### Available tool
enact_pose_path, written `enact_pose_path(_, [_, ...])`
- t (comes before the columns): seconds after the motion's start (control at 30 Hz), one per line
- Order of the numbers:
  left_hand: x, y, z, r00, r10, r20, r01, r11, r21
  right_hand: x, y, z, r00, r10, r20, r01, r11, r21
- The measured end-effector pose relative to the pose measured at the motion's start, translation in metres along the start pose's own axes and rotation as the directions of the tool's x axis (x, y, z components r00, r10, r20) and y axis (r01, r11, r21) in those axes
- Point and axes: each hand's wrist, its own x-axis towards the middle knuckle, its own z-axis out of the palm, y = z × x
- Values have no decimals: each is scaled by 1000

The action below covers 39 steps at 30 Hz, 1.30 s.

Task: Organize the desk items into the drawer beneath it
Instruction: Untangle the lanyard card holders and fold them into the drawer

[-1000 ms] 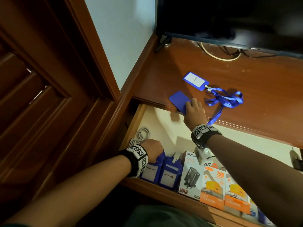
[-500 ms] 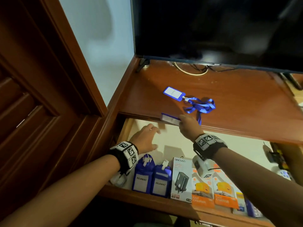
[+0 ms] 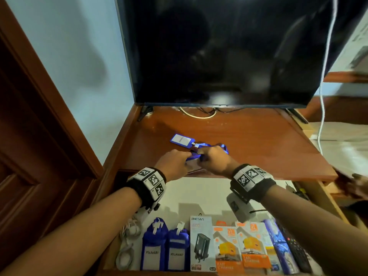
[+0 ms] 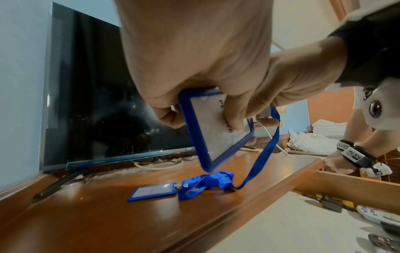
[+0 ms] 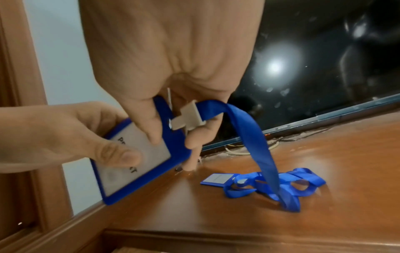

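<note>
Badge holder (image 5: 134,159), blue-framed, is held above the worktop's (image 3: 249,148) front edge over the open drawer (image 3: 199,194): the left hand (image 3: 175,162) pinches its lower end, the right hand (image 3: 214,161) pinches its clip end. Its lanyard (image 5: 251,133) trails down to a second badge holder (image 3: 180,140) lying flat on the worktop. Further right, boxed chargers (image 3: 239,248) stand in the drawer.

The left hand (image 3: 175,163) has come up out of the drawer (image 3: 199,196) and now pinches the badge holder (image 5: 138,157) together with the right hand (image 3: 214,162), lifted off the desk (image 3: 258,148).
</note>
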Motion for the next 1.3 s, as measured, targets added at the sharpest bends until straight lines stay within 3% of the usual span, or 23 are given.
enact_pose_path(0.13, [6,5,-18,999,32,-22,-33,998,-56,-9,15,-15,992,124,-26,-119,983,143])
enact_pose_path(0.3, [12,-3,-49,987,-90,-132,58,972,-227,-19,51,-16,955,293,-38,-279,937,211])
enact_pose_path(0.53, [17,-21,-72,890,-279,-361,-13,775,-632,-26,103,-8,862,495,-108,-451,847,282])
enact_pose_path(0.77, [12,-24,-69,852,-384,-355,-43,625,-779,-31,119,-6,807,589,-36,-554,777,298])
enact_pose_path(0.93, [15,-11,-65,859,-389,-333,-71,554,-830,-25,121,-12,827,560,-50,-546,821,169])
enact_pose_path(1.07, [16,9,-65,902,-316,-293,-69,566,-822,-10,110,-27,884,461,-70,-416,847,330])
enact_pose_path(1.13, [17,18,-65,919,-272,-285,-75,590,-804,-7,87,-40,921,374,-112,-235,761,605])
enact_pose_path(1.2, [18,27,-66,938,-216,-270,-87,608,-789,-5,59,-57,927,353,-125,-97,549,830])
enact_pose_path(1.3, [18,41,-65,966,-139,-219,-87,621,-779,-4,32,-74,952,298,-69,-36,334,942])
